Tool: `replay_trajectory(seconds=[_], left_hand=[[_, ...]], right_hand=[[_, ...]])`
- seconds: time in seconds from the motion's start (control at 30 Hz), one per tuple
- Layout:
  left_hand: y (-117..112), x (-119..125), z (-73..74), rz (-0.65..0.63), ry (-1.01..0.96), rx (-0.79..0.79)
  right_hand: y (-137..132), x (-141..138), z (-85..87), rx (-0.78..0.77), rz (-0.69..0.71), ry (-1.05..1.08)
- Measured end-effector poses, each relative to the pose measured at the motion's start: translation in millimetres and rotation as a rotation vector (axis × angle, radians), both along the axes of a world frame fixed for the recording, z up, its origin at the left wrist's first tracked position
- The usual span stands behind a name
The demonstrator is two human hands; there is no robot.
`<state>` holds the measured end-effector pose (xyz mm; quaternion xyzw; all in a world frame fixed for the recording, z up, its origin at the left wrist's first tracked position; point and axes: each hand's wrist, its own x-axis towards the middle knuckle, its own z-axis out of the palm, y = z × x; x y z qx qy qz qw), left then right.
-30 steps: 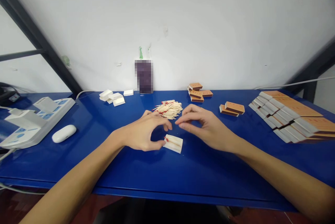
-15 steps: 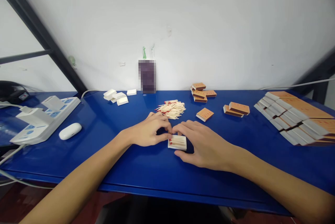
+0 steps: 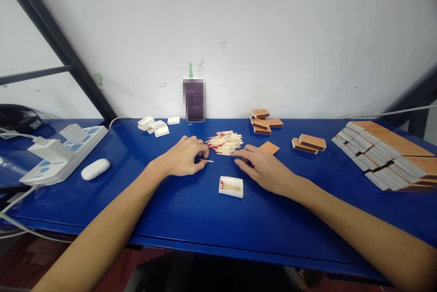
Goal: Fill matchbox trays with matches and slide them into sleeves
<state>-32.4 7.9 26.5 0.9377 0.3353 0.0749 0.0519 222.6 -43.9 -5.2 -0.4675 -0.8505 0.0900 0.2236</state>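
A white matchbox tray (image 3: 231, 186) with several red-tipped matches in it lies on the blue table (image 3: 191, 210), untouched. Behind it is a loose pile of matches (image 3: 225, 142). My left hand (image 3: 184, 158) rests at the pile's left edge, fingers curled, pinching a single match (image 3: 207, 160) that lies on the table. My right hand (image 3: 262, 167) reaches toward the pile's right edge with fingers stretched out flat, next to an orange matchbox sleeve (image 3: 269, 147).
Empty white trays (image 3: 154, 126) sit at the back left. Orange sleeves (image 3: 261, 120) and two more (image 3: 309, 142) lie at the back right; rows of boxes (image 3: 385, 151) fill the right. A power strip (image 3: 58, 151) and a white case (image 3: 95, 168) are at the left.
Both hands have left the filled tray and moved back toward the match pile. The left hand now pinches one match. The tray stays in place.
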Motion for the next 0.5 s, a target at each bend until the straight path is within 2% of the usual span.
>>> replay_trajectory(seconds=[0.17,0.27,0.37,0.5], left_hand=[[-10,25,-13.3,-0.050,-0.097,-0.027],[-17,37,-19.5,-0.061,-0.140,0.014],[-16,34,-20.2,-0.025,-0.164,0.051],[-5,17,-16.0,0.076,-0.172,0.096]], right_hand=[[17,-14,-1.9,0.000,-0.097,-0.004],[21,-18,-3.9,-0.005,-0.132,-0.013],[21,-17,-6.7,0.002,-0.125,0.010],[20,-12,-7.7,0.011,-0.091,0.028]])
